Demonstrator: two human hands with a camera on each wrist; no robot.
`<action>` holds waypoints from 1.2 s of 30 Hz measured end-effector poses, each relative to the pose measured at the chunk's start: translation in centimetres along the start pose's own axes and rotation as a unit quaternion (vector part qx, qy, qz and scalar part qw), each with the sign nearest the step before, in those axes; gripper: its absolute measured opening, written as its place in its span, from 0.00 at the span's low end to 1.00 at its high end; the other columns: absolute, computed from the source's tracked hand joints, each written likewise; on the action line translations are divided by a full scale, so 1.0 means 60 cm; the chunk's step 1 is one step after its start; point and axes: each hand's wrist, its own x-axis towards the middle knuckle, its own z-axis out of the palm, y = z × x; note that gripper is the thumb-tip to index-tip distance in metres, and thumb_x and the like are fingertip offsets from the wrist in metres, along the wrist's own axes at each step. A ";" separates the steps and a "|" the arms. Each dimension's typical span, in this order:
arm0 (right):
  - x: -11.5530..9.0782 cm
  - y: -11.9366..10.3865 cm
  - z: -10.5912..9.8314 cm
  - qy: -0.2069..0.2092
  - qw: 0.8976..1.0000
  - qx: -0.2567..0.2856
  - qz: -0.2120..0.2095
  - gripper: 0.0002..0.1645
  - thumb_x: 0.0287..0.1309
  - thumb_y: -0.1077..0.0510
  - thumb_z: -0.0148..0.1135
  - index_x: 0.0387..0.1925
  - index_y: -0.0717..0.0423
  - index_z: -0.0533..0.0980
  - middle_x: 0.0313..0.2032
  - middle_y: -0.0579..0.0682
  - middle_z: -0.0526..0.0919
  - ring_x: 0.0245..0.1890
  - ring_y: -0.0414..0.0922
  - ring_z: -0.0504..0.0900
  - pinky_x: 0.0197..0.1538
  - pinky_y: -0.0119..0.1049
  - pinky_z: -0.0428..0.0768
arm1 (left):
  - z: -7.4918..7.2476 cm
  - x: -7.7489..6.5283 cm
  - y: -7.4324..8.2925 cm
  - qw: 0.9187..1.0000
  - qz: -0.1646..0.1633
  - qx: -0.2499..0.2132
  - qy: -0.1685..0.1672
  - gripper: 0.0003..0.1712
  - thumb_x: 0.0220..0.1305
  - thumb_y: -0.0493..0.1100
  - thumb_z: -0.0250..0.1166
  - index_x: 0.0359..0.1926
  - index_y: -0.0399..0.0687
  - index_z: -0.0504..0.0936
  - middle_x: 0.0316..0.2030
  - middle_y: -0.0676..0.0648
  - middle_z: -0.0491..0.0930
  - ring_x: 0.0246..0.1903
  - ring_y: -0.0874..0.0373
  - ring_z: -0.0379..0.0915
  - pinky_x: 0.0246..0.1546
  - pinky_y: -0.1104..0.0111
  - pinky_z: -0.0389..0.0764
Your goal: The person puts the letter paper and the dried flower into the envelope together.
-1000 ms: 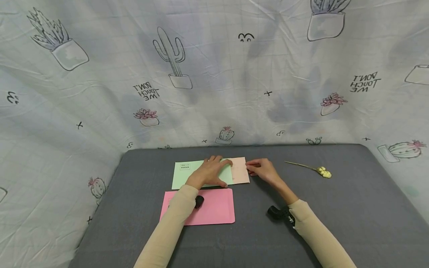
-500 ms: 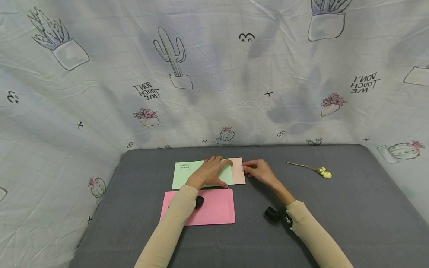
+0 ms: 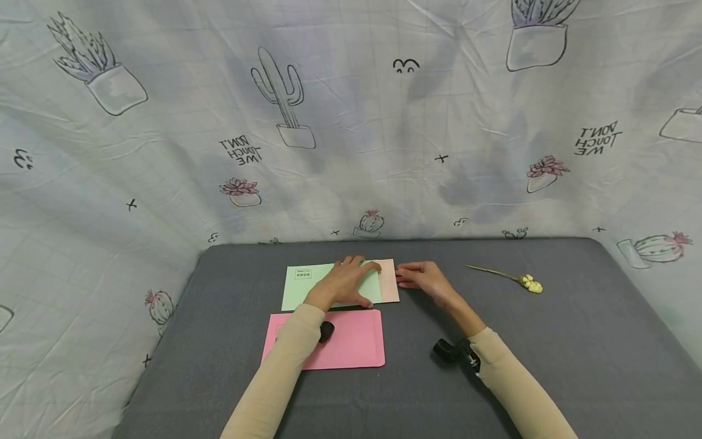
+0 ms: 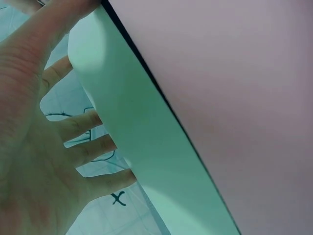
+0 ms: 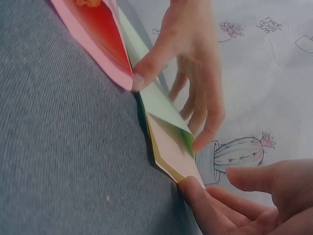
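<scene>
A light green envelope (image 3: 301,292) with a small printed box lies on the grey table. My left hand (image 3: 341,285) grips it across its width, thumb at the near edge and spread fingertips (image 4: 110,142) along the far edge. Out of its right-hand mouth sticks a peach card (image 3: 389,285), partly inside the envelope. At the card's outer end is my right hand (image 3: 430,281), fingertips (image 5: 190,185) touching the edge and another digit raised apart. A pink envelope (image 3: 356,341) lies just nearer, partly under the left forearm; its mouth gapes red in the right wrist view.
A yellow flower (image 3: 529,283) on a thin stem lies to the right on the table (image 3: 417,390). Something orange (image 5: 89,2) shows within the pink envelope. A curtain with cactus drawings (image 3: 351,122) hangs behind the table's back edge.
The peach card has slid left, further into the green envelope, with the right hand moving along. The right fingers have straightened from a pinch at the card's edge. The left hand stays put.
</scene>
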 end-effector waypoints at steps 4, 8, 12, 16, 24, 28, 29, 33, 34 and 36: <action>-0.001 -0.003 0.004 -0.019 1.000 0.015 0.003 0.24 0.70 0.65 0.52 0.61 0.79 0.66 0.56 0.74 0.75 0.54 0.59 0.80 0.50 0.38 0.81 | 0.000 0.000 -0.001 1.000 0.004 0.002 0.000 0.46 0.47 0.60 0.77 0.66 0.66 0.66 0.66 0.43 0.64 0.67 0.43 0.58 0.66 0.43 0.58; -0.001 -0.004 0.006 -0.022 1.000 0.018 0.006 0.24 0.71 0.65 0.51 0.62 0.79 0.65 0.56 0.74 0.74 0.55 0.60 0.79 0.51 0.39 0.81 | 0.000 -0.001 0.000 1.000 0.003 -0.003 0.002 0.46 0.47 0.60 0.77 0.66 0.66 0.66 0.66 0.43 0.64 0.67 0.43 0.58 0.66 0.43 0.58; 0.000 -0.003 0.007 -0.037 0.999 0.034 0.010 0.25 0.71 0.65 0.51 0.62 0.79 0.64 0.57 0.75 0.73 0.55 0.59 0.80 0.52 0.39 0.81 | 0.000 -0.002 0.001 1.000 -0.001 -0.010 0.003 0.45 0.47 0.59 0.78 0.66 0.67 0.67 0.66 0.43 0.64 0.67 0.43 0.57 0.66 0.43 0.57; 0.001 -0.002 0.006 -0.053 0.997 0.049 0.017 0.26 0.71 0.64 0.50 0.63 0.79 0.63 0.58 0.75 0.72 0.53 0.55 0.82 0.52 0.40 0.80 | 0.000 -0.003 0.000 1.000 0.000 -0.014 0.005 0.45 0.47 0.59 0.77 0.66 0.67 0.67 0.67 0.44 0.63 0.68 0.44 0.57 0.66 0.43 0.57; 0.003 -0.004 0.014 -0.058 0.997 0.041 0.015 0.25 0.71 0.63 0.51 0.61 0.79 0.66 0.57 0.73 0.74 0.52 0.53 0.82 0.53 0.41 0.80 | -0.001 -0.004 0.000 1.000 0.003 -0.018 0.005 0.45 0.48 0.59 0.77 0.66 0.66 0.67 0.67 0.43 0.63 0.67 0.43 0.57 0.66 0.43 0.57; 0.003 -0.005 0.019 -0.059 0.997 0.041 0.017 0.24 0.71 0.63 0.51 0.61 0.78 0.67 0.57 0.72 0.74 0.53 0.54 0.82 0.53 0.40 0.80 | -0.001 -0.004 0.000 1.000 0.004 -0.020 0.003 0.45 0.48 0.59 0.77 0.66 0.65 0.67 0.67 0.43 0.63 0.67 0.44 0.58 0.66 0.44 0.57; 0.003 -0.005 0.020 -0.061 0.997 0.041 0.016 0.24 0.71 0.63 0.51 0.61 0.78 0.67 0.57 0.73 0.74 0.53 0.54 0.81 0.53 0.40 0.80 | -0.001 -0.004 0.000 1.000 0.004 -0.019 0.003 0.45 0.48 0.59 0.77 0.66 0.66 0.67 0.67 0.43 0.63 0.67 0.44 0.58 0.66 0.44 0.57; 0.002 -0.003 0.023 -0.074 0.996 0.048 0.009 0.24 0.71 0.64 0.50 0.61 0.78 0.66 0.58 0.73 0.73 0.55 0.57 0.80 0.53 0.39 0.80 | 0.000 -0.005 -0.001 1.000 0.004 -0.018 0.003 0.46 0.47 0.59 0.77 0.67 0.66 0.66 0.67 0.43 0.63 0.67 0.44 0.57 0.66 0.44 0.57; 0.002 -0.002 0.024 -0.077 0.996 0.049 0.007 0.24 0.71 0.64 0.50 0.61 0.79 0.66 0.58 0.74 0.73 0.55 0.57 0.80 0.53 0.39 0.80 | 0.001 -0.005 -0.001 1.000 0.004 -0.017 0.003 0.46 0.47 0.59 0.77 0.67 0.66 0.67 0.67 0.43 0.63 0.67 0.44 0.57 0.66 0.44 0.57; 0.002 0.000 0.026 -0.080 0.995 0.053 0.005 0.24 0.71 0.65 0.50 0.61 0.79 0.66 0.57 0.74 0.73 0.54 0.56 0.80 0.53 0.39 0.80 | 0.001 -0.005 0.000 1.000 0.005 -0.018 0.004 0.46 0.47 0.59 0.78 0.66 0.66 0.67 0.67 0.44 0.63 0.67 0.44 0.57 0.66 0.43 0.57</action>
